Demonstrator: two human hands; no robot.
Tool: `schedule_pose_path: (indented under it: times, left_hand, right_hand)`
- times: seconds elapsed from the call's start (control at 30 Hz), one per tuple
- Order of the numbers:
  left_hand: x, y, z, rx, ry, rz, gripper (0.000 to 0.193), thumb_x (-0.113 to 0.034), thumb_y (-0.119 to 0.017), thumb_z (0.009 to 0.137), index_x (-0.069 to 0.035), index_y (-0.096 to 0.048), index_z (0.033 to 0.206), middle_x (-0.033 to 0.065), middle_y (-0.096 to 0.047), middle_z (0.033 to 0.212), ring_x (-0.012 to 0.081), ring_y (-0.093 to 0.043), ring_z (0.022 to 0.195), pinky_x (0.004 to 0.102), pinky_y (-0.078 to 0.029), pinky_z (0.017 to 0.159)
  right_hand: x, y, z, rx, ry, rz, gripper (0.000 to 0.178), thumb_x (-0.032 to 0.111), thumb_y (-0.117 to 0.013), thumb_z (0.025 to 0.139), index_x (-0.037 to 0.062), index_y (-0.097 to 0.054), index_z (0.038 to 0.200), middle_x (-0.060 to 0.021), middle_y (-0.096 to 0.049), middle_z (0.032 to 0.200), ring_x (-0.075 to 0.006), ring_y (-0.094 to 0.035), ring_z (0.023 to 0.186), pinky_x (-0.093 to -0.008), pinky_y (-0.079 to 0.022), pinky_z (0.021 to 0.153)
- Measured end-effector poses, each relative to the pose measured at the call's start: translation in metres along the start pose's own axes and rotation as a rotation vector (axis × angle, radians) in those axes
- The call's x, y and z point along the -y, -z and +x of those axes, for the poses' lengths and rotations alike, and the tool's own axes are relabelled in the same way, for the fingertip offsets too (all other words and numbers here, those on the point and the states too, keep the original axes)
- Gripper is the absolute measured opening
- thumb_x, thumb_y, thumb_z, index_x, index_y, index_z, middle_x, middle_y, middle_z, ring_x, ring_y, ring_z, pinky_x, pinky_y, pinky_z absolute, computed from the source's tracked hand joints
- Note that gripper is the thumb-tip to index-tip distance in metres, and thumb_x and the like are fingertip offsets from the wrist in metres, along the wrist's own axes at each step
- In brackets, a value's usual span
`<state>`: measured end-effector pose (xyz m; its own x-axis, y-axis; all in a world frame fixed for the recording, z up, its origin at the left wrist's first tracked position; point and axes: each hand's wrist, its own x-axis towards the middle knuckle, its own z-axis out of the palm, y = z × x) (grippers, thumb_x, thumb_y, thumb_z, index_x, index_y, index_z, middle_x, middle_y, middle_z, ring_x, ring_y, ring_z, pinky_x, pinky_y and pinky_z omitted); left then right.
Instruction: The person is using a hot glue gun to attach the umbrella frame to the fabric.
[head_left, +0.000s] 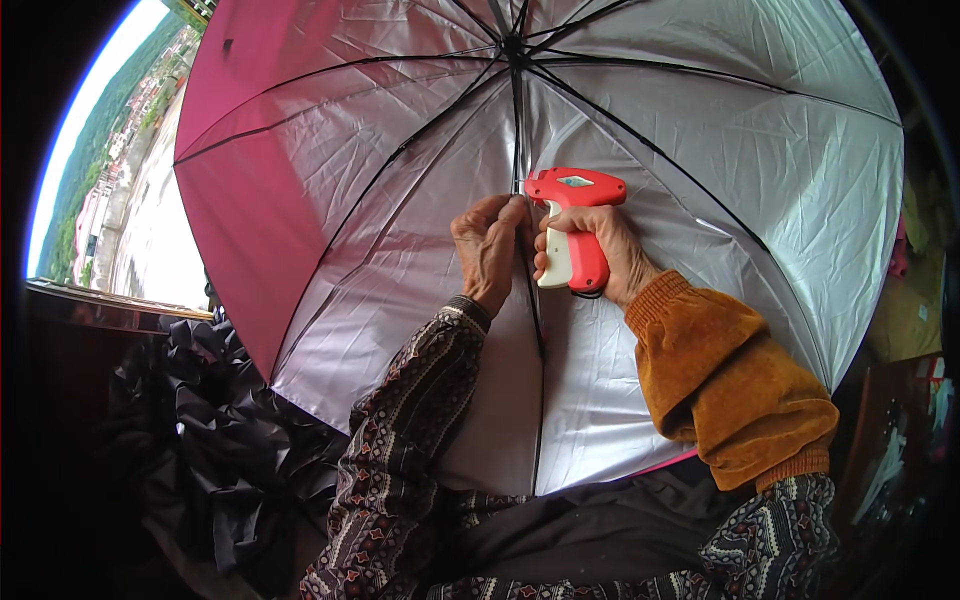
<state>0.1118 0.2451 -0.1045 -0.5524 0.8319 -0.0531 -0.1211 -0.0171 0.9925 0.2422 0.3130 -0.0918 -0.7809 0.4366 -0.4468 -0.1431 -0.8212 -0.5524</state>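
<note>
An opened umbrella (pixel 420 250) spreads before me, its silvery inner side facing me and pink showing at the left. Black ribs run out from the hub (pixel 513 46) near the top. My right hand (pixel 605 245) grips a red and white tagging gun (pixel 590 187), whose tip points left at the rib running toward me. Just left of that tip, my left hand (pixel 487 245) pinches at the same rib, thumb and fingers pressed together. Whether cloth or anything else is between those fingers is hidden.
Crumpled black fabric (pixel 225 450) lies at the lower left, beside the umbrella's edge. Dark cloth (pixel 600 530) covers my lap. On the right, a brown surface (pixel 885 450) carries thin whitish strips (pixel 882 470). An opening at the upper left shows hillside and buildings.
</note>
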Motion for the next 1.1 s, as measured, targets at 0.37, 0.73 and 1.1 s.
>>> schedule_pose_path:
  times: [0.37,0.73,1.1]
  left_hand:
    - [0.004,0.000,0.005,-0.042,-0.219,0.340,0.022,-0.016,-0.057,0.081,0.004,-0.063,0.075,0.0060,-0.056,0.054,0.0094,-0.050,0.050,0.0281,-0.040,0.049]
    - [0.017,0.115,0.033,-0.127,-0.653,0.939,0.033,-0.020,-0.063,0.073,-0.008,-0.060,0.104,0.0110,-0.061,0.094,0.0278,-0.059,0.086,0.0349,-0.047,0.070]
    - [-0.005,0.167,0.016,-0.431,-0.102,1.140,0.020,-0.028,-0.062,0.074,-0.008,-0.066,0.074,0.0161,-0.063,0.071,0.0305,-0.063,0.069,0.0398,-0.050,0.063]
  right_hand:
    - [0.019,-0.002,0.001,-0.118,-0.007,-0.380,0.011,0.013,-0.058,0.074,0.0039,-0.052,0.078,-0.0042,-0.053,0.065,-0.0129,-0.052,0.051,-0.0268,-0.044,0.046]
    - [-0.018,-0.022,-0.044,-0.163,0.048,-0.344,0.026,0.012,-0.060,0.073,-0.0018,-0.053,0.095,-0.0127,-0.059,0.080,-0.0256,-0.062,0.067,-0.0387,-0.054,0.059]
    - [0.036,-0.014,-0.010,-0.203,0.297,-0.333,0.029,0.008,-0.069,0.067,0.0025,-0.056,0.093,-0.0069,-0.058,0.080,-0.0206,-0.060,0.074,-0.0366,-0.053,0.064]
